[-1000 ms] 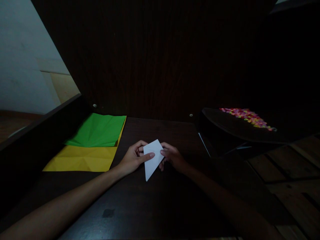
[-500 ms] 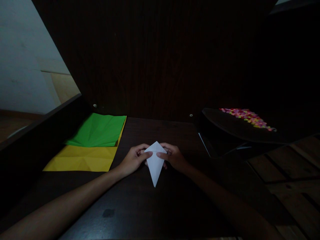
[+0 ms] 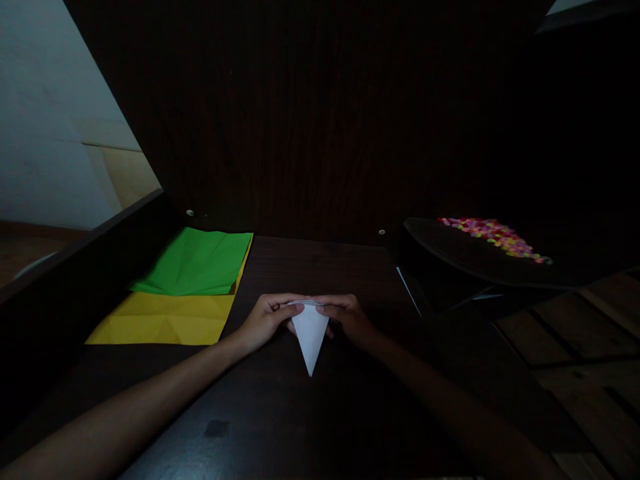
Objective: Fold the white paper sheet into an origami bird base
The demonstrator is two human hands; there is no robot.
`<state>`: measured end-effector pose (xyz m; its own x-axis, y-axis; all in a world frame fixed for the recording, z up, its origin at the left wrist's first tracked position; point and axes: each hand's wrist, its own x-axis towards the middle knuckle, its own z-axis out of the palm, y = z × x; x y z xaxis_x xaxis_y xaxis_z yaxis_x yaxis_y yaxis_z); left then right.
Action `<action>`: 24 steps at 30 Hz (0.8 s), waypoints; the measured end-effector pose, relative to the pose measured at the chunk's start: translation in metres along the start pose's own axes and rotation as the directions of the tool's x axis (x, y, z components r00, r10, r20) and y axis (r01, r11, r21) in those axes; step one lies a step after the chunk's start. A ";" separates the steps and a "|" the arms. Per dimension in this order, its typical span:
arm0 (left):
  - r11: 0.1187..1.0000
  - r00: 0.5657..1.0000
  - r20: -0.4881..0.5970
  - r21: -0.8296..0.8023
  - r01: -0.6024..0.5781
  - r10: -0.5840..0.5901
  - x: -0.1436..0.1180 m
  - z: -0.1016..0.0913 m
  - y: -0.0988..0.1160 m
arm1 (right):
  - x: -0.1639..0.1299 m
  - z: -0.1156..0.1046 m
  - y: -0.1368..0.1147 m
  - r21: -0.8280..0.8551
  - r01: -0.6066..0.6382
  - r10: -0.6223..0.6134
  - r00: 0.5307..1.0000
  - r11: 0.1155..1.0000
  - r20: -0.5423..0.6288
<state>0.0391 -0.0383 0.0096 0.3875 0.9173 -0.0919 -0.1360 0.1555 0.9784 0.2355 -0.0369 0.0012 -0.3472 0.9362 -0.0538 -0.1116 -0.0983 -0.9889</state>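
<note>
A folded sheet of white paper (image 3: 311,337) is held between my two hands over the dark wooden surface, its long narrow point facing me. My left hand (image 3: 270,317) grips its upper left corner, thumb on the front face and fingers behind. At the upper right corner my right hand (image 3: 347,317) does the same. The fingers of both hands meet along the top edge, where the paper's short upper point is bent back out of sight.
To the left lie a green sheet (image 3: 197,263) and a creased yellow sheet (image 3: 160,320) partly beneath it. A dark upright panel (image 3: 300,133) stands behind. At right, a dark curved object (image 3: 450,253) carries a strip of small pink, red and yellow pieces (image 3: 495,237).
The paper's upper triangular point, which stood up above my thumbs, is now folded back away from me. My fingers have closed in along the top edge.
</note>
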 end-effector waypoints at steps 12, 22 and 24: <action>0.992 0.996 0.080 -0.116 0.043 -0.033 0.001 0.000 0.000 | -0.005 0.001 -0.005 -0.128 0.204 -0.198 0.978 0.971 0.064; 0.998 0.991 0.123 -0.035 0.054 -0.049 0.001 0.001 0.003 | -0.004 -0.001 -0.007 -0.134 0.183 -0.180 0.983 0.974 0.029; 0.999 0.994 0.106 -0.033 0.036 -0.032 0.001 0.001 0.002 | -0.002 0.001 -0.006 -0.156 0.132 -0.142 0.988 0.979 -0.053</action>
<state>0.0399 -0.0373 0.0118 0.4861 0.8678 -0.1030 -0.1525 0.2003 0.9678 0.2359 -0.0391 0.0074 -0.2777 0.9574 0.0797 -0.0100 0.0800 -0.9967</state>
